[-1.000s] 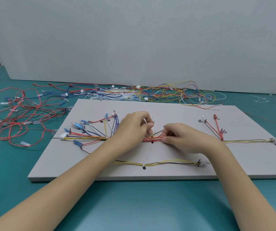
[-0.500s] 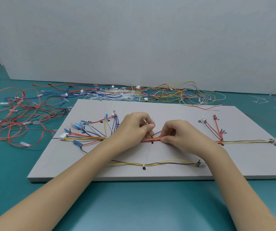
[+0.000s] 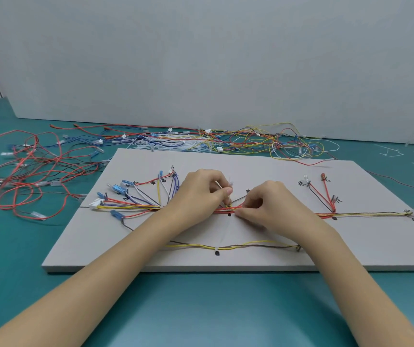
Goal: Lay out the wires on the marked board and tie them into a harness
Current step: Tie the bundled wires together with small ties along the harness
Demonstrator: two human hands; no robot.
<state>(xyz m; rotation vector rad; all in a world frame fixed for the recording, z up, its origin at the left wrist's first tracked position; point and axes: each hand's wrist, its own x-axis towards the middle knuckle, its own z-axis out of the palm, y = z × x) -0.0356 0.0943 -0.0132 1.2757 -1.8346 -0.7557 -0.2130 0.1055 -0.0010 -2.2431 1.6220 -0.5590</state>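
A grey marked board lies on the green table, with a wire bundle of red, yellow, blue and white wires running across its middle. At the board's centre my left hand pinches a white cable tie just above the bundle. My right hand pinches the red and yellow wires right beside it, over a black mark. A thin white strip of the tie trails toward me across the board. A yellow and brown wire pair lies nearer the front edge, tied at one spot.
Loose red and black wires sprawl on the table to the left. A tangle of mixed wires and white cable ties lies behind the board. Several stray ties sit at the far right. A grey wall stands behind.
My right hand has shifted a little left along the bundle toward my left hand. My left hand keeps its pinch on the tie in nearly the same place.
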